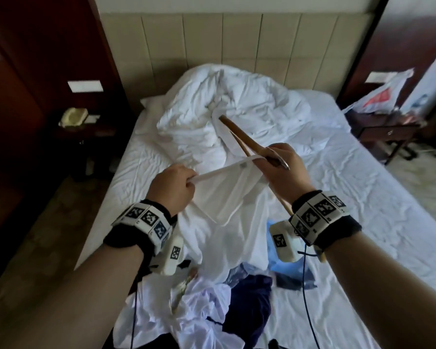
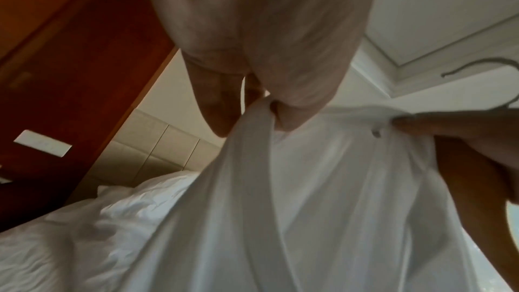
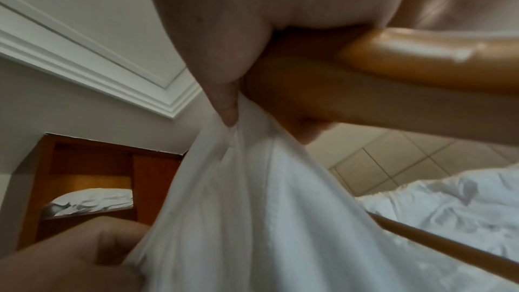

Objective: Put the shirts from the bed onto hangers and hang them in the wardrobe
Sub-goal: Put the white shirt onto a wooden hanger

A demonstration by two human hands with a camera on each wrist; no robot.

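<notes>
The head camera looks forward and down from the foot of the bed (image 1: 363, 197) toward the headboard (image 1: 237, 39), taking in both forearms. The left wrist camera sits very close under the left hand (image 2: 252, 30) and looks up past the white shirt (image 2: 323, 185) to the headboard and ceiling. The right wrist camera, as close under the right hand (image 3: 238, 19), faces the hanger (image 3: 365, 74) and the headboard beyond. All three share the shirt and headboard

shirt (image 1: 227, 197) white | hanger (image 1: 239, 137) brown | bedsheet (image 1: 363, 197) white
</notes>
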